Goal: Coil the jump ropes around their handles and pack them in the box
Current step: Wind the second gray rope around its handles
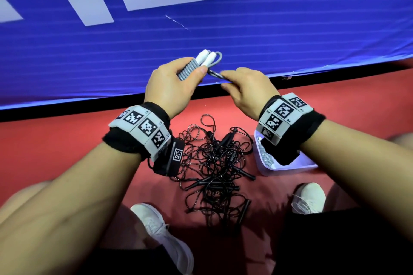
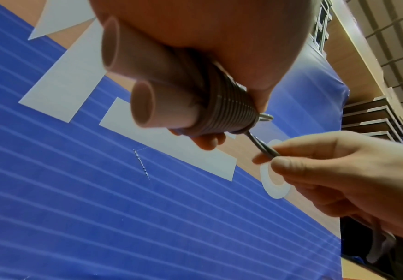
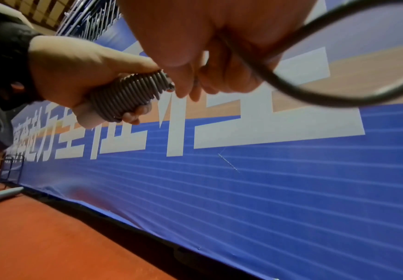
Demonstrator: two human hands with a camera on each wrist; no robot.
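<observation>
My left hand [image 1: 178, 82] grips a grey jump rope [image 1: 189, 69] wound in tight turns round its two white handles [image 1: 206, 57], held side by side. The same bundle [image 2: 224, 111] fills the left wrist view, the handles' open ends [image 2: 143, 106] toward the camera. My right hand [image 1: 237, 78] pinches the rope's loose end [image 1: 215, 73] just right of the bundle, thumb and forefinger closed on it [image 2: 265, 149]. A loop of that rope [image 3: 315, 81] hangs close in the right wrist view. The pale box [image 1: 288, 168] sits on the floor under my right wrist, a coiled grey rope [image 1: 264, 154] inside.
A tangled heap of black jump ropes [image 1: 214, 163] with black handles lies on the red floor [image 1: 67, 140] between my knees. A blue banner [image 1: 268, 35] with white lettering runs along the wall ahead. My white shoes [image 1: 161, 230] flank the heap.
</observation>
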